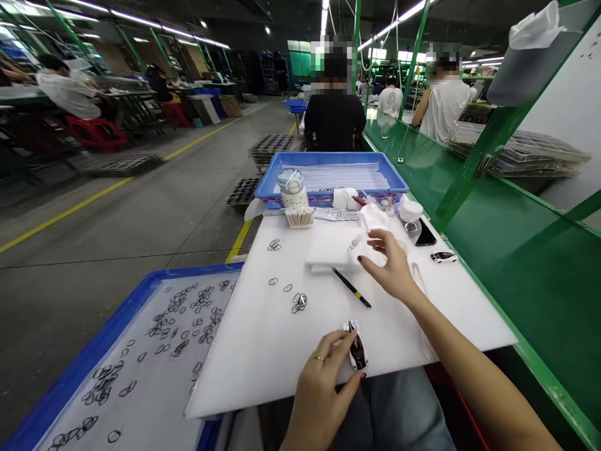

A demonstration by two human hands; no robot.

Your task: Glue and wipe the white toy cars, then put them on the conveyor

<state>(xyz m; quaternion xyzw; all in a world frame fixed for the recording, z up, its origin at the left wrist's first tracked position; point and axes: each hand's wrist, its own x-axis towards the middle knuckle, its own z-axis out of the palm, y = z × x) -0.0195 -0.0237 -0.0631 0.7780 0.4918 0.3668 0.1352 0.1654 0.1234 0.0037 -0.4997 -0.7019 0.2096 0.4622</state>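
My left hand (323,388) is shut on a small black-and-white car-shaped piece (357,346), holding it at the near edge of a white plastic board (263,357). My right hand (382,263) curls over a bunched white cloth (367,253) lying on a white foam pad (331,250). Just left of that hand lies a black pen-like tool with a yellow band (351,288). A matching car-shaped piece (444,256) sits at the board's right side. Small black rings (299,303) lie scattered on the board.
A blue tray of white sheets (331,164) stands beyond the board, with a jar (292,189), cotton swabs (299,218), a white-lidded bottle (410,220) and a phone (425,233) nearby. A blue tray of black rings (141,357) sits left. Green benches and co-workers lie ahead.
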